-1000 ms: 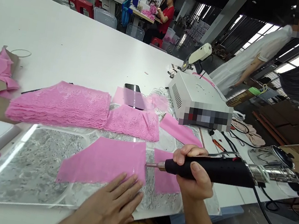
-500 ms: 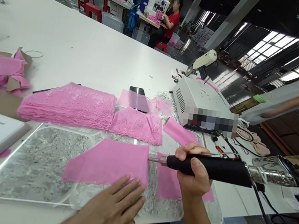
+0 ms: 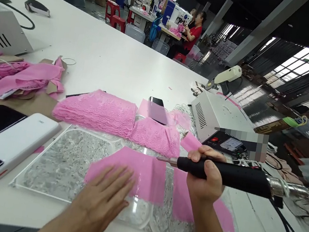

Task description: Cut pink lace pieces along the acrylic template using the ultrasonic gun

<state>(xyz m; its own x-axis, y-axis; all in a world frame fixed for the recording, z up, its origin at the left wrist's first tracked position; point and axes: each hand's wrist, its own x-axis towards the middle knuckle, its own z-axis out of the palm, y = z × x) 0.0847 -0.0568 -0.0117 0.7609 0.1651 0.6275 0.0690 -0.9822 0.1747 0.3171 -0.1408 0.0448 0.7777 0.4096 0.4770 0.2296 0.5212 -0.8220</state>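
Left hand (image 3: 103, 197) is spread flat, fingers loose, palm pressing down on the near edge of a flat pink fabric piece (image 3: 137, 171), so no real grip there, just holding it down. Right hand (image 3: 206, 178) has a closed grip wrapped around the black handle of a long rod-shaped cutting tool (image 3: 221, 174), with its thin metal tip (image 3: 165, 159) hovering just over the fabric's top right corner; can't tell if it's actually touching.

The fabric is smooth, bright pink, roughly trapezoid, lying on a clear acrylic plate with a grey speckled pattern under it (image 3: 60, 164). A second pink piece (image 3: 180, 195) sits just right of it, partly under the right wrist.

To the left there's a white power bank with a phone on it (image 3: 7, 144). Behind the plate, a folded stack of pink lace (image 3: 97, 111) on the white surface (image 3: 107, 58), then a white control box (image 3: 218, 116).
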